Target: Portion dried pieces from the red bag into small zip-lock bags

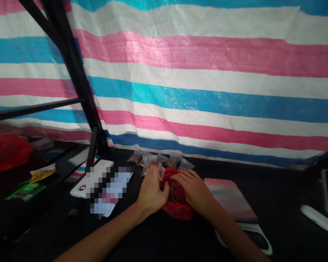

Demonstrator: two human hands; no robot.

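Little room for a slip

The left hand (151,191) is curled nearly closed on one side of a crumpled, glossy red plastic bag (177,207), and a small clear plastic pouch (160,171) pokes up beside its thumb; whether the hand pinches that pouch cannot be told. The right hand (195,189) lies over the bag from the other side, fingers half curled and pressing in. The bag sits between both hands, dark flaky matter showing at its middle.

A loosened grip could let that dark matter spill onto the matte black tabletop (278,191), where crumbs would be hard to see. Hard squeezing might split the thin plastic. Just behind, a row of small clear pouches of brown dried material (153,159) lies close enough for a careless wrist to scatter it.

To the left lie a white smartphone (91,178) and a pixelated flat object (112,191); to the right, a pink-and-blue gradient pad (229,200) and a white oblong remote (318,218). A pink, white and blue striped tarpaulin (207,72) forms the wall, crossed by a black metal strut (76,72), with a red cloth (5,153) and green printed packets (26,191) off to the left
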